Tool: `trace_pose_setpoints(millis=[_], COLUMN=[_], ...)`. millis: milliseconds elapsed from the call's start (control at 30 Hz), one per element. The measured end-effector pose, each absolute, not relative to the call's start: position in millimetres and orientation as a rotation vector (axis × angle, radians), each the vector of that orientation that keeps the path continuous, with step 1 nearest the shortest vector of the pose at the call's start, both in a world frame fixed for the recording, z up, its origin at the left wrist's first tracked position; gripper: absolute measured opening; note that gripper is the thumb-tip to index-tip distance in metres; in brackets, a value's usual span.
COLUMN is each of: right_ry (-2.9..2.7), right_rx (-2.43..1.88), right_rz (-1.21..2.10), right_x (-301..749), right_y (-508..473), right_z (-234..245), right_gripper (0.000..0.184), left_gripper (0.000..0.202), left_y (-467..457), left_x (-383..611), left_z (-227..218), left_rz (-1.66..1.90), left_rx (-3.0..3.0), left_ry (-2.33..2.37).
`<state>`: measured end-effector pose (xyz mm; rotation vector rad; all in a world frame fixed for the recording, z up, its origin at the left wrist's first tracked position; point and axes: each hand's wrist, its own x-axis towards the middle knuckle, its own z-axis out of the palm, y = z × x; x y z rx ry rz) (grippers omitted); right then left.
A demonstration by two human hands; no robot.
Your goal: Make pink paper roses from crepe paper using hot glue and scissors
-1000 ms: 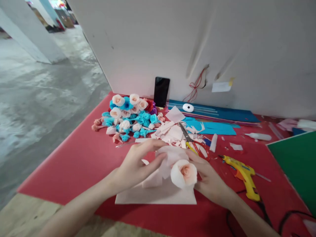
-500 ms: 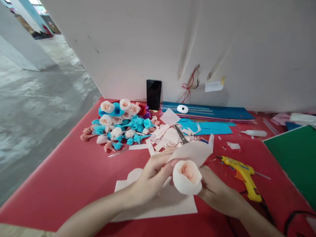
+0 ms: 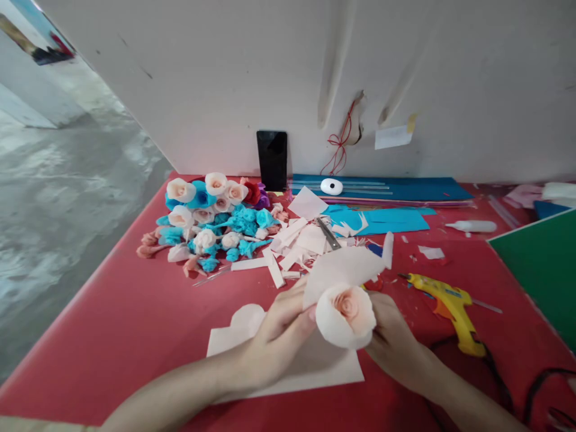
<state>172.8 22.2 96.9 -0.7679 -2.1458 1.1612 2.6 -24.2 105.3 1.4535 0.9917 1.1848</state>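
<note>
Between my hands is a cream paper rose [image 3: 346,318], its opening turned up toward me and a peach spiral showing inside. My right hand [image 3: 393,345] is closed round its underside; the fingers are mostly hidden behind the bloom. A pale paper petal [image 3: 344,267] stands up behind the rose. My left hand [image 3: 279,339] pinches this petal at its left edge, the thumb touching the rose's side. Below my hands a pale paper sheet [image 3: 333,369] lies on the red table [image 3: 135,336], a rounded petal piece [image 3: 247,318] at its upper left.
Finished paper flowers [image 3: 207,222] are heaped at the back left. Paper scraps [image 3: 301,237] and scissors [image 3: 328,234] lie beyond my hands. A yellow glue gun [image 3: 450,306], its cord, a white bottle [image 3: 472,226] and a green board [image 3: 544,276] are at right. A phone [image 3: 272,161] leans on the wall.
The rose has tipped slightly in my hands, so its inner spiral shows more. The petal behind it stays pinched in my left hand. The view has shifted a little.
</note>
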Motion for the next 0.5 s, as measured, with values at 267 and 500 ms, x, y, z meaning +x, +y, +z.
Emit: trace_pose_setpoints(millis=[267,500], right_ry=[-2.036,-2.007], right_rx=[-0.780,-0.753], right_rz=[1.120,1.098], right_x=[165.6,166.1], right_y=[19.2,17.7], right_z=[94.1,91.2], right_gripper=[0.022,0.023], left_gripper=[0.038,0.039], left_y=[-18.4,-15.5], left_x=[6.8,1.4], left_z=[112.2,100.8], left_rz=[1.156,1.267], left_rx=[1.722,1.679], left_ry=[1.056,1.081])
